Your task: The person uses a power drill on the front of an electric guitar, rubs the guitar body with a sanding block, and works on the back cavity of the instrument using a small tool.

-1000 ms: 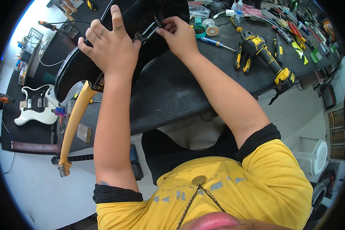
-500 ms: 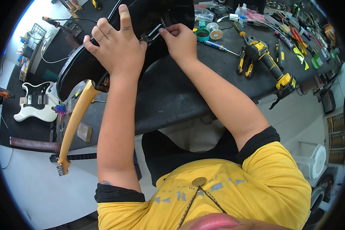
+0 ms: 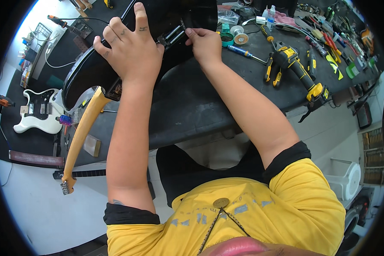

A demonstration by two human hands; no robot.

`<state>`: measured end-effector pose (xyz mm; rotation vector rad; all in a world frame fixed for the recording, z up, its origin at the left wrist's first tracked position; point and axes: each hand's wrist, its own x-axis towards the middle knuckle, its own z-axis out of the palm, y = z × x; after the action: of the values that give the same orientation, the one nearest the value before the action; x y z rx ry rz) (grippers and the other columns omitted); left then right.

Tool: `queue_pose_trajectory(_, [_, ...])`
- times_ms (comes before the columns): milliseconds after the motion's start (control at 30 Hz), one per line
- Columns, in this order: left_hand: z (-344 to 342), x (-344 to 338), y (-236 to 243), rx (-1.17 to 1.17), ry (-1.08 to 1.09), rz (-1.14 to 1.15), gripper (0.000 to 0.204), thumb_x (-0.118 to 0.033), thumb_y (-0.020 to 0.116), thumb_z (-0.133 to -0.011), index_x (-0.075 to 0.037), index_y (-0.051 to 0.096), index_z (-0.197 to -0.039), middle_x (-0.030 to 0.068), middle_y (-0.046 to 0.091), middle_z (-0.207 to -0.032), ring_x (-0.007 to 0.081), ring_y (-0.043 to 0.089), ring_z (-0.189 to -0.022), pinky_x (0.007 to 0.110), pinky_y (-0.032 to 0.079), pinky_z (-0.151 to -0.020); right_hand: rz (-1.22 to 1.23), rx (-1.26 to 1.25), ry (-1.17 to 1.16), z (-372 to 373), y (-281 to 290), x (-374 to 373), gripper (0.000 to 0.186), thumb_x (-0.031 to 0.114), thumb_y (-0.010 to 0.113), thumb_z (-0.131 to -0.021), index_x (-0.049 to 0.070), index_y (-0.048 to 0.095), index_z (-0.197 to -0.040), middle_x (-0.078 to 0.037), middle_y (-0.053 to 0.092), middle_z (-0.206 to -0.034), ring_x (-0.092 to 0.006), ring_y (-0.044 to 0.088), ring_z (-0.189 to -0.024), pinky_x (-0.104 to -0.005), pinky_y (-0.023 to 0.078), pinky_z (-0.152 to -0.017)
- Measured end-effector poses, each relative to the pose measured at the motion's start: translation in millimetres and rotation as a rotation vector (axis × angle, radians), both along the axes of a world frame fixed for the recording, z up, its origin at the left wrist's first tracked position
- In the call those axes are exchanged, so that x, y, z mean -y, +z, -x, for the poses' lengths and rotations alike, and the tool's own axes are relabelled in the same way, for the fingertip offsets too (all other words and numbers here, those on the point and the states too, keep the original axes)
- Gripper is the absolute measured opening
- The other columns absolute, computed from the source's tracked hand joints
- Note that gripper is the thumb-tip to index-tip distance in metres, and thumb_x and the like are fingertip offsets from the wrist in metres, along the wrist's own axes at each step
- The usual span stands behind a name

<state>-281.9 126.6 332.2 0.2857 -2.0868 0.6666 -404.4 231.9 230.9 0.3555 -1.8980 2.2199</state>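
Note:
A glossy black electric guitar body point(image 3: 83, 81) lies on the dark workbench, with its light wooden neck point(image 3: 85, 130) pointing toward the lower left. Spread across the body is my left hand point(image 3: 134, 51), its fingers apart and its palm down. Silver springs point(image 3: 171, 36) show in a recess of the body, between my hands. At their right end my right hand point(image 3: 204, 46) has thumb and forefinger pinched together. Whatever those fingertips hold is too small to make out.
Right of the guitar lie a solder spool point(image 3: 240, 36), a teal tin point(image 3: 226, 39), a blue screwdriver point(image 3: 239, 51), pliers point(image 3: 274, 70) and a yellow-black power tool point(image 3: 300, 72). A white guitar body point(image 3: 40, 112) rests at the left, near a sanding block point(image 3: 92, 146).
My right hand has shifted slightly right and down along the springs, still pinched. The left hand stays spread on the guitar body with hardly any movement.

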Motion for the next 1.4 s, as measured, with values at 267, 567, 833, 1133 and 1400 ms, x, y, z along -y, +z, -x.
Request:
queue_pose_trajectory(267, [1,0,0,-0.018,-0.027,0.004,0.110,-0.053,0.092,-0.070,-0.030,0.030,-0.159,0.0200,0.047,-0.139,0.0382,0.048,-0.131,0.065,0.033,-0.106,0.439,0.249,0.273,-5,4,0,0.026,0.021,0.076,-0.098,-0.004,0.076,-0.105,-0.006,0.069,-0.076,-0.0106,0.053,-0.057,-0.0258,0.040,-0.052])
queue_pose_trajectory(567, [0,3,0,-0.010,-0.043,0.001,0.110,-0.051,0.092,-0.069,-0.031,0.032,-0.159,0.0202,0.048,-0.140,0.0379,0.049,-0.131,0.065,0.032,-0.107,0.253,0.343,0.068,-21,28,8,0.023,0.019,0.076,-0.099,-0.003,0.074,-0.103,-0.008,0.068,-0.075,-0.0115,0.054,-0.056,-0.0265,0.039,-0.051])
queue_pose_trajectory(833, [-2,-3,4,-0.042,-0.010,0.030,0.110,-0.043,0.093,-0.065,-0.024,0.035,-0.157,0.0218,0.048,-0.139,0.0393,0.047,-0.132,0.064,0.030,-0.112,0.557,0.469,0.111,-3,22,25,0.020,0.018,0.074,-0.099,-0.001,0.070,-0.093,-0.007,0.066,-0.070,-0.0128,0.053,-0.057,-0.0301,0.040,-0.055])
queue_pose_trajectory(1133, [3,5,1,-0.001,-0.017,0.006,0.107,-0.053,0.090,-0.072,-0.029,0.031,-0.159,0.0208,0.047,-0.139,0.0387,0.048,-0.132,0.065,0.032,-0.108,0.454,0.318,-0.020,-12,13,15,0.026,0.020,0.070,-0.098,-0.003,0.075,-0.087,-0.006,0.066,-0.068,-0.0120,0.058,-0.060,-0.0296,0.042,-0.057])
queue_pose_trajectory(1400, [3,9,4,0.029,-0.010,-0.009,0.106,-0.049,0.090,-0.071,-0.026,0.033,-0.157,0.0195,0.046,-0.137,0.0370,0.045,-0.132,0.063,0.032,-0.109,0.113,0.105,0.005,-8,9,13,0.030,0.024,0.062,-0.100,-0.002,0.078,-0.098,-0.009,0.072,-0.065,-0.0184,0.066,-0.060,-0.0346,0.050,-0.062])
